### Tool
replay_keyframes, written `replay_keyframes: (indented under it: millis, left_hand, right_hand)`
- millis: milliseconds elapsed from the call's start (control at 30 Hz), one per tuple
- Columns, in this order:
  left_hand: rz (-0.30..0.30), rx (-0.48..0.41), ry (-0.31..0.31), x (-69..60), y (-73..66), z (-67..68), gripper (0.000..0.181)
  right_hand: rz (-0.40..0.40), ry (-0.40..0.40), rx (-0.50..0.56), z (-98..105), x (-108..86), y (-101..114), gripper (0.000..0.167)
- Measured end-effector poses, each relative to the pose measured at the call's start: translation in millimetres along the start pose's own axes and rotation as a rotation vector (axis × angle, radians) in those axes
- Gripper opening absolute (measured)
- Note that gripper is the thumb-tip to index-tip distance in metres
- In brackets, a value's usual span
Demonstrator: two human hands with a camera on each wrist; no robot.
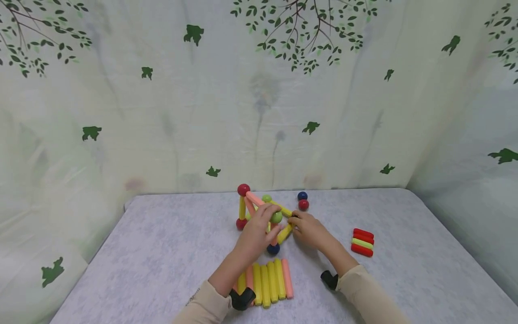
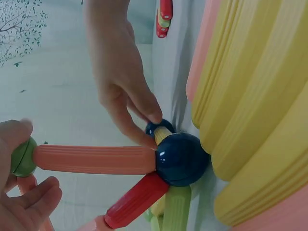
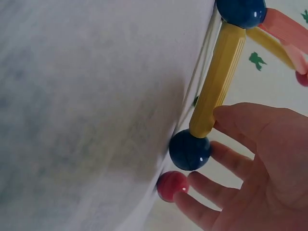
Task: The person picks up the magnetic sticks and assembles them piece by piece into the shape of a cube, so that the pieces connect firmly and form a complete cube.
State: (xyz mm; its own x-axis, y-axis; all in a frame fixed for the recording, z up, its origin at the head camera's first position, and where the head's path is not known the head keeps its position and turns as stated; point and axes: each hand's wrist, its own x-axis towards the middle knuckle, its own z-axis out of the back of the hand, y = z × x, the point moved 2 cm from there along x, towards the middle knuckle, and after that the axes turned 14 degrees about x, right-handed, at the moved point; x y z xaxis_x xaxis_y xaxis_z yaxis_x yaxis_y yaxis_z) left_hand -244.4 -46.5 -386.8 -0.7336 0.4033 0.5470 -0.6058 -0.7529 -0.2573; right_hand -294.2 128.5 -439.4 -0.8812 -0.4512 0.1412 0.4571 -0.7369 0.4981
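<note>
A frame of coloured sticks and balls stands on the table, red balls (image 1: 243,190) at its left. My left hand (image 1: 256,229) holds a green ball (image 1: 277,217) at the frame's upper corner, with a salmon stick (image 2: 96,159) joining it to a blue ball (image 2: 183,159) low at the front. From that blue ball a yellow stick (image 3: 219,79) runs to another blue ball (image 3: 189,149). My right hand (image 1: 309,229) pinches the yellow stick near this far ball, thumb on the stick. Part of the frame is hidden behind my left hand.
Yellow and pink sticks (image 1: 265,283) lie in a row in front of the frame, partly under my left forearm. Red sticks with one light green stick (image 1: 362,243) lie at the right. A loose blue ball (image 1: 302,195) and red ball (image 1: 303,205) sit near the back edge.
</note>
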Motion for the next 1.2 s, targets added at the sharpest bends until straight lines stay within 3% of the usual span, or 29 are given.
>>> replay_keyframes:
  millis: [200,333,500,700,967,1067,1200]
  left_hand:
    - [0.030,-0.099,-0.069,-3.2,9.8,1.0,0.033]
    - [0.053,-0.160,-0.091,-6.3,15.8,1.6,0.032]
    - [0.077,-0.227,-0.087,-9.1,21.2,3.6,0.031]
    - [0.050,-0.283,-0.078,-9.9,27.0,4.8,0.028]
    - [0.123,-0.433,-0.087,-13.0,33.5,7.1,0.023]
    - [0.120,-0.448,-0.078,-13.0,32.4,10.9,0.023]
    - [0.117,-0.448,-0.067,-13.1,22.4,25.6,0.023]
  right_hand:
    - [-0.134,0.040,-0.015,4,-16.9,5,0.031]
    - [-0.159,0.070,-0.017,4,-31.4,10,0.034]
    - [-0.143,0.086,0.007,3,-45.3,16,0.035]
    - [-0.090,0.112,0.034,1,-54.2,24,0.033]
    - [-0.039,0.086,0.022,-2,-55.1,29,0.031]
    - [-0.020,0.069,0.025,-2,-52.5,28,0.031]
    - [-0.016,0.067,0.036,-2,-48.8,27,0.032]
